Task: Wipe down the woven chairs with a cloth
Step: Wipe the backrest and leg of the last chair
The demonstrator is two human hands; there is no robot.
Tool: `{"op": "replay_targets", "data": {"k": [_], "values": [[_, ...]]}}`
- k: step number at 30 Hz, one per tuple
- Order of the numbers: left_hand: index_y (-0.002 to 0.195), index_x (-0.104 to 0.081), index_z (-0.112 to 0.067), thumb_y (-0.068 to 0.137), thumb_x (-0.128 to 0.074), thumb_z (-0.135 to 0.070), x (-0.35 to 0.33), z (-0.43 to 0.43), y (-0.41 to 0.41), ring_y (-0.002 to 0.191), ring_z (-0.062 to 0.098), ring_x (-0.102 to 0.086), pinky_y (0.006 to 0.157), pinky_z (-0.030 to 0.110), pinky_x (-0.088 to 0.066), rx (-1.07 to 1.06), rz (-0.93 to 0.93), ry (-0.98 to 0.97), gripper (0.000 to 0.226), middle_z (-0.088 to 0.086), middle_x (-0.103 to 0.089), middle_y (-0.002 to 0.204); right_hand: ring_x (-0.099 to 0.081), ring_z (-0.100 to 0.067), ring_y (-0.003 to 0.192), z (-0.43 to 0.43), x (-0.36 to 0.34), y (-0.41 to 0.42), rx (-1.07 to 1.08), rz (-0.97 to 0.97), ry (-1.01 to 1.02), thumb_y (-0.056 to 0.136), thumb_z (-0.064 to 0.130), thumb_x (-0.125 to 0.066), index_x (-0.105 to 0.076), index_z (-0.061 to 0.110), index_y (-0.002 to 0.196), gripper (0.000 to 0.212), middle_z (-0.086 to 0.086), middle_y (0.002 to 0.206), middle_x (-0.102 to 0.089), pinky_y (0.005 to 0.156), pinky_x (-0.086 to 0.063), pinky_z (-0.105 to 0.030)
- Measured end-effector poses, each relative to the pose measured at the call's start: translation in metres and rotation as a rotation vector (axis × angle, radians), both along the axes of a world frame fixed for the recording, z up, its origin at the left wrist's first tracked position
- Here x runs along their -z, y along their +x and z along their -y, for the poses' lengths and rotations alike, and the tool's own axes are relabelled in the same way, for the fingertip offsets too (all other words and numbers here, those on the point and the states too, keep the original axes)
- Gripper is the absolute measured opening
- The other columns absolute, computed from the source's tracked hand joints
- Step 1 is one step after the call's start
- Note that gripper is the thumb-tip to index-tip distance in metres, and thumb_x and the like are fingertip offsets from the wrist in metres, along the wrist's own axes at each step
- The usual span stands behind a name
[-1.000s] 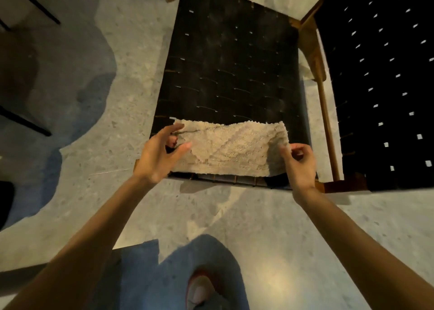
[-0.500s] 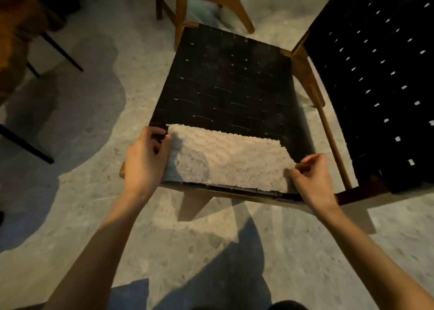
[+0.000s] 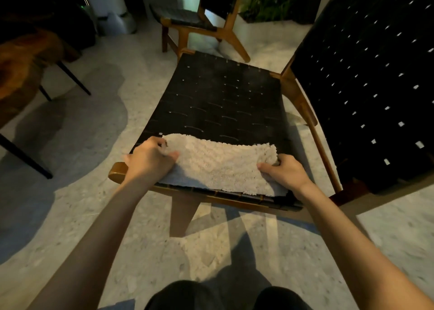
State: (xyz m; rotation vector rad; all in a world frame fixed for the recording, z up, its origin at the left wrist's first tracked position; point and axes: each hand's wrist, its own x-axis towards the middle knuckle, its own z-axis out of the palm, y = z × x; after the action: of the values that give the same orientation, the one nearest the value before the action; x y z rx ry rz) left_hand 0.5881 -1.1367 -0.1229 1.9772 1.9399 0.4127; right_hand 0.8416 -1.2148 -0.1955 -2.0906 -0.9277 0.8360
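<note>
Speckled stone floor (image 3: 77, 215) is stretching under the wooden-framed woven chair (image 3: 223, 103) in front of you, with its tall woven backrest (image 3: 366, 86) rising at your right. You are holding the beige cloth (image 3: 220, 164) flat on the seat's near edge, your left hand (image 3: 150, 160) gripping its left end and your right hand (image 3: 285, 172) gripping its right end. Another chair (image 3: 199, 21) is standing beyond.
</note>
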Motion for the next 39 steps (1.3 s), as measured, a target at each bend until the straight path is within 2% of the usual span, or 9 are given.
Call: {"op": "replay_targets", "data": {"k": [4, 10, 14, 17, 21, 23, 30, 35, 39], "values": [[0.111, -0.042, -0.025, 0.086, -0.067, -0.025, -0.014, 0.008, 0.025, 0.11, 0.019, -0.05, 0.094, 0.034, -0.042, -0.028, 0.445, -0.131, 0.035, 0.0, -0.05, 0.111, -0.063, -0.013, 0.079, -0.005, -0.032, -0.003, 0.102, 0.008, 0.282, 0.084, 0.041, -0.067, -0.05, 0.031, 0.085, 0.019, 0.003, 0.088, -0.064, 0.065, -0.053, -0.032], [0.118, -0.059, -0.002, 0.084, -0.066, -0.006, -0.034, 0.029, 0.08, 0.079, 0.019, -0.07, 0.065, 0.031, -0.056, -0.09, 1.334, -0.756, 0.035, 0.011, -0.072, 0.093, -0.064, -0.009, 0.087, 0.014, -0.081, -0.014, 0.073, -0.075, 0.537, 0.092, 0.031, -0.061, -0.056, 0.031, 0.087, 0.007, 0.005, 0.095, -0.064, 0.072, -0.054, -0.028], [0.122, -0.057, -0.011, 0.082, -0.068, -0.025, -0.033, 0.044, 0.125, 0.103, 0.025, -0.065, 0.089, 0.041, -0.052, 0.016, 1.414, -0.989, 0.044, 0.017, -0.067, 0.113, -0.062, -0.004, 0.091, 0.033, -0.09, -0.011, 0.105, -0.069, 0.566, 0.096, 0.029, -0.053, -0.065, 0.024, 0.101, 0.014, 0.008, 0.097, -0.065, 0.075, -0.05, -0.022], [0.106, -0.061, -0.016, 0.078, -0.066, -0.046, -0.039, 0.047, 0.154, 0.094, 0.012, -0.065, 0.066, 0.029, -0.057, 0.117, 1.34, -0.94, 0.041, 0.005, -0.065, 0.111, -0.055, 0.009, 0.088, 0.041, -0.094, -0.001, 0.181, -0.129, 0.584, 0.097, 0.036, -0.045, -0.059, 0.03, 0.101, 0.016, 0.012, 0.098, -0.058, 0.078, -0.047, -0.023], [0.116, -0.063, -0.005, 0.087, -0.064, -0.015, -0.051, 0.036, 0.182, 0.1, 0.027, -0.066, 0.082, 0.038, -0.054, 0.084, 1.459, -0.884, 0.031, 0.018, -0.067, 0.113, -0.059, -0.014, 0.097, 0.041, -0.11, 0.015, 0.207, -0.141, 0.589, 0.093, 0.036, -0.043, -0.047, 0.031, 0.093, 0.006, 0.0, 0.101, -0.057, 0.09, -0.049, -0.046], [0.117, -0.062, -0.007, 0.087, -0.064, -0.014, -0.058, 0.029, 0.193, 0.1, 0.026, -0.066, 0.076, 0.036, -0.055, 0.108, 1.468, -0.808, 0.031, 0.015, -0.067, 0.112, -0.064, -0.01, 0.09, 0.043, -0.124, 0.026, 0.21, -0.076, 0.62, 0.095, 0.028, -0.045, -0.047, 0.029, 0.097, 0.003, 0.007, 0.095, -0.065, 0.082, -0.055, -0.036], [0.116, -0.063, -0.02, 0.088, -0.063, -0.016, -0.095, 0.028, 0.234, 0.096, 0.014, -0.069, 0.073, 0.028, -0.056, 0.407, 1.526, -0.605, 0.028, 0.001, -0.072, 0.103, -0.055, 0.01, 0.106, 0.088, -0.184, 0.056, 0.203, 0.363, 0.654, 0.097, 0.017, -0.05, -0.057, 0.032, 0.108, 0.02, 0.02, 0.111, -0.062, 0.086, -0.045, -0.008], [0.11, -0.061, -0.026, 0.087, -0.065, -0.022, -0.142, 0.058, 0.292, 0.102, 0.011, -0.066, 0.078, 0.025, -0.056, 0.646, 1.575, -0.46, 0.024, -0.002, -0.07, 0.109, -0.049, -0.004, 0.119, 0.131, -0.228, 0.078, 0.305, 0.847, 0.583, 0.093, 0.015, -0.053, -0.061, 0.025, 0.111, 0.022, 0.017, 0.118, -0.059, 0.096, -0.032, -0.005], [0.109, -0.055, -0.031, 0.087, -0.067, -0.023, -0.189, 0.097, 0.34, 0.097, -0.002, -0.063, 0.071, 0.011, -0.05, 0.895, 1.565, -0.194, 0.026, -0.008, -0.065, 0.108, -0.038, -0.021, 0.134, 0.163, -0.259, 0.108, 0.437, 1.163, 0.582, 0.088, 0.003, -0.057, -0.064, 0.012, 0.107, 0.021, -0.002, 0.131, -0.057, 0.114, -0.026, -0.031]]}}
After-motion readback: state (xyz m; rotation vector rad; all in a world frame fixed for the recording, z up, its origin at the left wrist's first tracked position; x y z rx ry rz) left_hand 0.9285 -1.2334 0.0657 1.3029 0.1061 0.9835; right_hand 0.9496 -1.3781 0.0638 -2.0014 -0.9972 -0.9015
